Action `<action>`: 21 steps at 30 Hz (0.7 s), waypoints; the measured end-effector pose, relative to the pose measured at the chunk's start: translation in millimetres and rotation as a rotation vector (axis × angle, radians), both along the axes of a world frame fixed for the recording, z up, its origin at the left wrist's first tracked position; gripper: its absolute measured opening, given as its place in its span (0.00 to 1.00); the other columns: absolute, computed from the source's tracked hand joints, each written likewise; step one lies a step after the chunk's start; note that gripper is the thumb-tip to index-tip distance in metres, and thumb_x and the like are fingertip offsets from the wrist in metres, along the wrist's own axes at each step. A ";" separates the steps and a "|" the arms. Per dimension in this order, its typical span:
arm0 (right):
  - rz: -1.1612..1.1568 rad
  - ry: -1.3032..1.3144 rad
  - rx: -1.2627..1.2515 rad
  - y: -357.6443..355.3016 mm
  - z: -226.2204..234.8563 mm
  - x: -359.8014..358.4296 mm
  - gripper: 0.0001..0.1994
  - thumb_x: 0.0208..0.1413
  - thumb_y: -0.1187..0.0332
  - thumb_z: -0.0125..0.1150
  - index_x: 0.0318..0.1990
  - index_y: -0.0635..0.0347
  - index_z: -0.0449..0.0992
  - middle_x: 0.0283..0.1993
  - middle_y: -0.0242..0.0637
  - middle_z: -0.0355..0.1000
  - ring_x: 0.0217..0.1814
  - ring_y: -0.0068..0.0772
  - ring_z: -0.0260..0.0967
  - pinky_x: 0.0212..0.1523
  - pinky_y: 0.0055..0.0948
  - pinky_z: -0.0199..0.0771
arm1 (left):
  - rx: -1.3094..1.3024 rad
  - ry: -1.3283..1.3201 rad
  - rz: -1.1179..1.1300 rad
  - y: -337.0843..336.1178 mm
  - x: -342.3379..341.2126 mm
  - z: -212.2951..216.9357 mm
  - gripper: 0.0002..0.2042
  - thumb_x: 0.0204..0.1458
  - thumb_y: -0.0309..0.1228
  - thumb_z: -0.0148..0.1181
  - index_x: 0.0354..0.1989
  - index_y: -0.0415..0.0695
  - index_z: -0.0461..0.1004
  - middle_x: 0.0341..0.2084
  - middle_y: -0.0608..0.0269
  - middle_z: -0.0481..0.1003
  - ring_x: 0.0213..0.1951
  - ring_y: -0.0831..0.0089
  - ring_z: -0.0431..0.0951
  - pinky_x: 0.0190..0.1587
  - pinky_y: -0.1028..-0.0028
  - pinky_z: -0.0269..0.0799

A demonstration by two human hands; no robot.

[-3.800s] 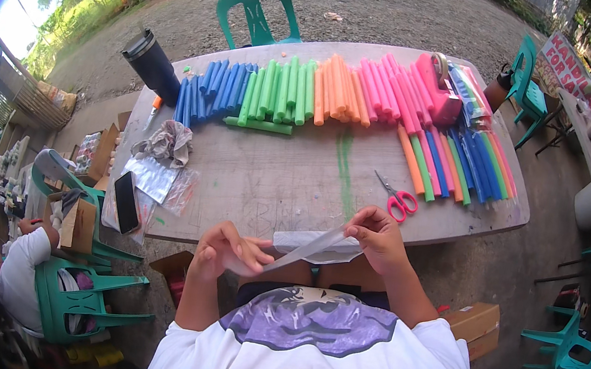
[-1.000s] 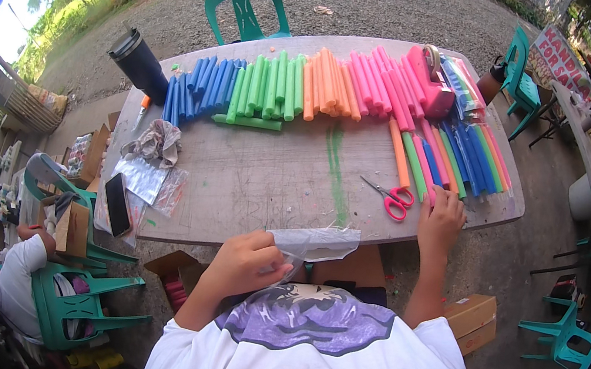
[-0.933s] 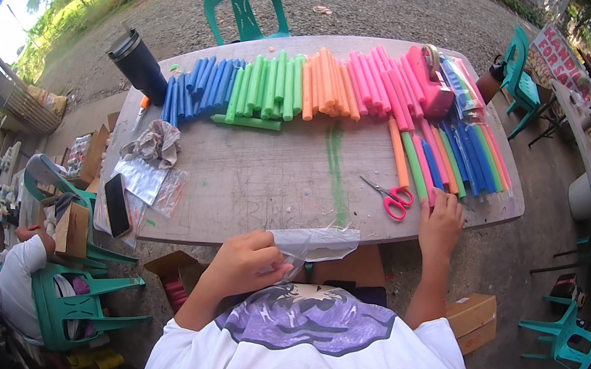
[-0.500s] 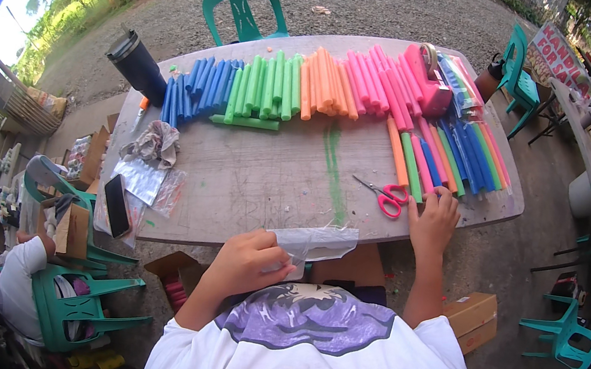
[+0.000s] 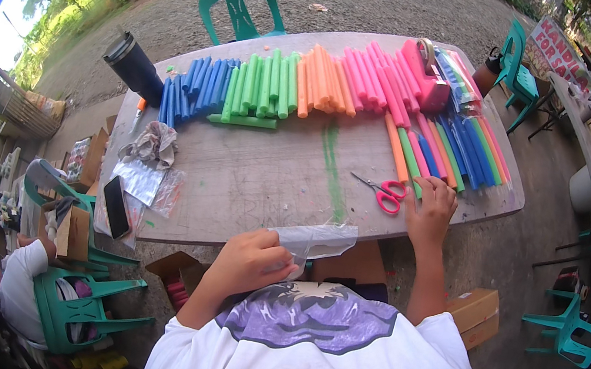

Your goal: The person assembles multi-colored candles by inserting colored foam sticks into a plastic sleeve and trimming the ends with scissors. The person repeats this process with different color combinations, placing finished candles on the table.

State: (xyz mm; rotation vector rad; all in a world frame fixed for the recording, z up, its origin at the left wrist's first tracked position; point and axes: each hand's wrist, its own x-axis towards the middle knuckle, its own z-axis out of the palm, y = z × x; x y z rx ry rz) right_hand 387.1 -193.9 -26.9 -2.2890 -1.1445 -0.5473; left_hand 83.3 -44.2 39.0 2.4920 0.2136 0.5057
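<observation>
My left hand (image 5: 253,259) is closed on a clear plastic bag (image 5: 318,241), which lies flattened along the table's near edge. My right hand (image 5: 431,211) rests at the near ends of a row of loose candles (image 5: 419,154) in orange, green, pink and blue. Its fingers are bent over the candle ends, with the thumb apart from them, and it grips nothing that I can see. Just left of that hand lie scissors with pink handles (image 5: 389,195). Packed candles in clear plastic (image 5: 480,155) sit right of the loose row.
Blue (image 5: 208,83), green (image 5: 262,83), orange (image 5: 324,80) and pink candles (image 5: 375,79) line the table's far side. A pink tape dispenser (image 5: 426,78) stands behind the row. A dark tumbler (image 5: 134,68), a crumpled cloth (image 5: 153,143) and a phone (image 5: 116,206) are at the left.
My right hand has shifted slightly farther and left, its fingers now over the candle ends. My left hand keeps its hold on the plastic bag.
</observation>
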 end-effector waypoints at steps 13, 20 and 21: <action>-0.196 -0.046 -0.091 6.0 -5.3 11.8 0.15 0.54 0.57 0.64 0.45 0.55 0.77 0.45 0.35 0.68 0.51 0.41 0.64 0.54 0.43 0.62 | -0.005 0.017 0.042 -0.8 -8.1 -1.8 0.10 0.46 0.34 0.69 0.24 0.48 0.73 0.21 0.64 0.66 0.25 0.64 0.71 0.26 0.66 0.66; -0.237 0.016 -0.260 -23.7 -8.0 4.2 0.15 0.55 0.62 0.61 0.49 0.55 0.75 0.45 0.38 0.70 0.49 0.41 0.68 0.51 0.42 0.65 | 0.007 -0.034 -0.004 -1.5 4.9 -1.5 0.10 0.46 0.34 0.69 0.24 0.48 0.72 0.21 0.64 0.65 0.25 0.64 0.71 0.26 0.67 0.66; -0.228 0.030 -0.292 -25.4 -5.1 2.6 0.15 0.55 0.63 0.61 0.50 0.54 0.75 0.45 0.38 0.70 0.49 0.41 0.68 0.51 0.42 0.65 | 0.016 -0.036 -0.011 -1.3 6.3 -0.5 0.10 0.46 0.34 0.70 0.24 0.48 0.72 0.21 0.65 0.65 0.25 0.64 0.71 0.26 0.67 0.66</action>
